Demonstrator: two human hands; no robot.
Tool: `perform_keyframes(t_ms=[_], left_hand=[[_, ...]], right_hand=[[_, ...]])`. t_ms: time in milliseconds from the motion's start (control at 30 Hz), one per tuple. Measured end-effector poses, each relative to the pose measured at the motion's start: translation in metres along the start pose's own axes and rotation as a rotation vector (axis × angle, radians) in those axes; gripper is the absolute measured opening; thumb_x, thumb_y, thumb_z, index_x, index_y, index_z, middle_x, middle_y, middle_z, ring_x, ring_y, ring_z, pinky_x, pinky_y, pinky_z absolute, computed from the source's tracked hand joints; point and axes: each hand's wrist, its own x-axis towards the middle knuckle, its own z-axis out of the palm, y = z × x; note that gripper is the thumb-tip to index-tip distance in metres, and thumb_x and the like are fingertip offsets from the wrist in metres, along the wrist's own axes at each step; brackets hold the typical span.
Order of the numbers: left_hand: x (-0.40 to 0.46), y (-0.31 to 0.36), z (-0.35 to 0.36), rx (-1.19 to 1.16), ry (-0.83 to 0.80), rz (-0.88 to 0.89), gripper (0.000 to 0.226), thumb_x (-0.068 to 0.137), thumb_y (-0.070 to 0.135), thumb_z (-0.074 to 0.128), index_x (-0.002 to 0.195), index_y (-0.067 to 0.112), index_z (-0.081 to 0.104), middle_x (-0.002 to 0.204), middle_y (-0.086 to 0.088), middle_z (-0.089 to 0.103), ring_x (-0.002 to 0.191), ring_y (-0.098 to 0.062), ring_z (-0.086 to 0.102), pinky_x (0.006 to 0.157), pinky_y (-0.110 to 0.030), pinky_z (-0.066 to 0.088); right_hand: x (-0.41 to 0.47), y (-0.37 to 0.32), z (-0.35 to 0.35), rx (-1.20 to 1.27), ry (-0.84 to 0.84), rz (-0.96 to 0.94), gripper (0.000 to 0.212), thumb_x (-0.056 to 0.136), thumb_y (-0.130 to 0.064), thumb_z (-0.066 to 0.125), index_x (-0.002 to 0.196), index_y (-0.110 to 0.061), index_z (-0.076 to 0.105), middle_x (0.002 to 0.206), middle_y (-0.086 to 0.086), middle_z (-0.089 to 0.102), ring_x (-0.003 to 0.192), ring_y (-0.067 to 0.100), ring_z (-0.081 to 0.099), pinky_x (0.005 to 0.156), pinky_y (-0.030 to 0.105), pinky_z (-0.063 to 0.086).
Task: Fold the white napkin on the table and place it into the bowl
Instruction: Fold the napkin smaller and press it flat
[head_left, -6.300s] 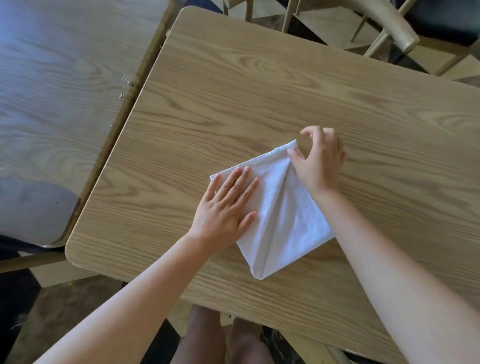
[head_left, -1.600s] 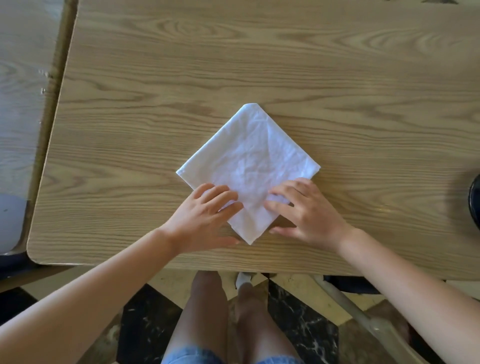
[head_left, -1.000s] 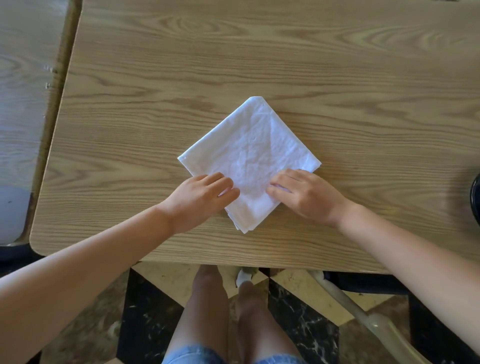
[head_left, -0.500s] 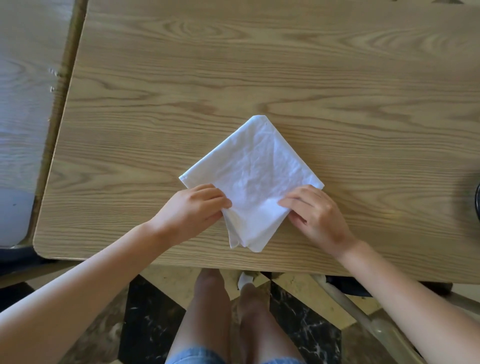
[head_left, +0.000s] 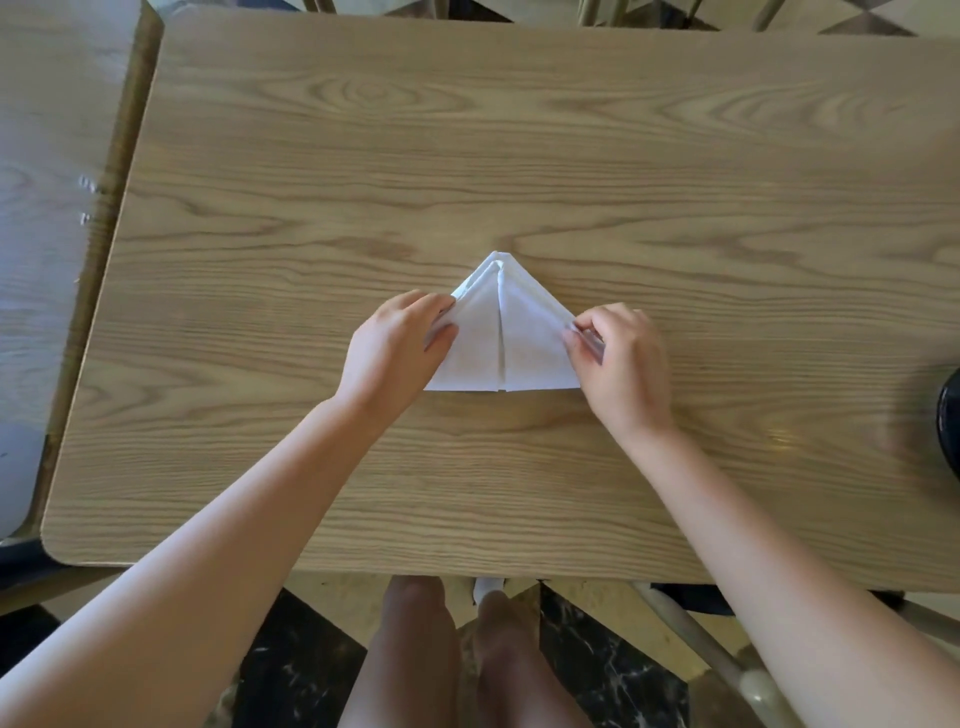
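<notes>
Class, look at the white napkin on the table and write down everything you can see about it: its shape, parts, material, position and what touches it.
The white cloth napkin is folded into a triangle, apex pointing away from the person, straight base edge nearest them. Two flaps meet along a centre seam from apex to base. It looks like thin, slightly crumpled fabric, with layered edges showing at the apex. It lies flat on the light wood-grain table, near the middle. The left hand pinches its left corner, and the right hand pinches its right corner.
</notes>
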Motion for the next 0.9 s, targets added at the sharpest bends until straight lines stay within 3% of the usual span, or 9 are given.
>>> perform_keyframes(t_ms=[133, 333, 500, 600, 667, 733, 800, 900], left_hand=[[0.006, 0.003, 0.009, 0.037, 0.012, 0.021, 0.021, 0.088, 0.016, 0.057, 0.107, 0.013, 0.063, 0.1, -0.001, 0.063, 0.093, -0.023, 0.056, 0.065, -0.028, 0.041], [0.009, 0.003, 0.012, 0.121, 0.074, 0.119, 0.017, 0.083, 0.01, 0.063, 0.099, 0.007, 0.067, 0.092, -0.008, 0.063, 0.089, -0.029, 0.058, 0.057, -0.028, 0.041], [0.009, 0.0, 0.015, 0.163, 0.084, 0.134, 0.017, 0.083, 0.011, 0.065, 0.099, 0.005, 0.067, 0.089, -0.01, 0.064, 0.084, -0.031, 0.058, 0.063, -0.027, 0.038], [0.009, 0.001, 0.015, 0.194, 0.081, 0.107, 0.029, 0.083, 0.014, 0.063, 0.111, 0.009, 0.063, 0.104, -0.011, 0.062, 0.095, -0.033, 0.057, 0.076, -0.037, 0.041], [0.006, 0.002, 0.014, 0.258, 0.103, 0.125, 0.046, 0.086, 0.02, 0.056, 0.129, 0.008, 0.051, 0.129, -0.012, 0.055, 0.118, -0.03, 0.049, 0.091, -0.044, 0.035], [-0.002, 0.006, 0.017, 0.311, 0.124, 0.23, 0.053, 0.09, 0.024, 0.046, 0.139, 0.007, 0.036, 0.148, -0.01, 0.037, 0.137, -0.023, 0.031, 0.105, -0.05, 0.023], [-0.009, 0.011, 0.025, 0.371, 0.069, 0.322, 0.054, 0.093, 0.026, 0.04, 0.143, 0.008, 0.029, 0.153, -0.004, 0.023, 0.142, -0.017, 0.019, 0.111, -0.054, 0.011], [-0.006, 0.015, 0.036, 0.421, -0.038, 0.325, 0.053, 0.095, 0.028, 0.035, 0.144, 0.008, 0.029, 0.152, -0.005, 0.024, 0.14, -0.018, 0.021, 0.111, -0.055, 0.013]], right_hand=[[0.004, 0.003, 0.009, -0.06, 0.05, 0.044, 0.014, 0.087, -0.015, 0.059, 0.078, -0.005, 0.059, 0.08, 0.01, 0.06, 0.079, 0.029, 0.051, 0.06, 0.032, 0.036], [0.002, 0.004, 0.017, -0.147, 0.13, 0.048, 0.014, 0.085, -0.015, 0.062, 0.075, -0.006, 0.058, 0.078, 0.011, 0.058, 0.072, 0.031, 0.051, 0.059, 0.031, 0.035], [0.004, 0.007, 0.021, -0.326, 0.124, 0.104, 0.017, 0.085, -0.024, 0.061, 0.075, -0.011, 0.057, 0.077, 0.007, 0.058, 0.073, 0.031, 0.052, 0.068, 0.037, 0.033], [0.004, 0.002, 0.018, -0.365, 0.124, 0.098, 0.016, 0.087, -0.026, 0.058, 0.08, -0.012, 0.058, 0.078, 0.006, 0.059, 0.075, 0.031, 0.053, 0.075, 0.04, 0.031], [0.002, 0.0, 0.013, -0.41, 0.183, 0.065, 0.015, 0.087, -0.025, 0.057, 0.097, -0.014, 0.06, 0.093, 0.004, 0.064, 0.089, 0.03, 0.058, 0.087, 0.046, 0.033], [-0.001, -0.005, 0.013, -0.451, 0.235, -0.06, 0.031, 0.092, -0.024, 0.051, 0.122, -0.016, 0.054, 0.123, 0.002, 0.06, 0.116, 0.025, 0.053, 0.103, 0.054, 0.021], [-0.004, -0.015, 0.02, -0.428, 0.182, -0.257, 0.04, 0.096, -0.019, 0.045, 0.135, -0.016, 0.044, 0.142, 0.002, 0.048, 0.134, 0.022, 0.038, 0.109, 0.058, 0.009], [0.002, -0.022, 0.035, -0.444, -0.034, -0.349, 0.047, 0.097, -0.017, 0.044, 0.142, -0.012, 0.034, 0.15, 0.001, 0.034, 0.14, 0.021, 0.024, 0.111, 0.06, 0.008]])
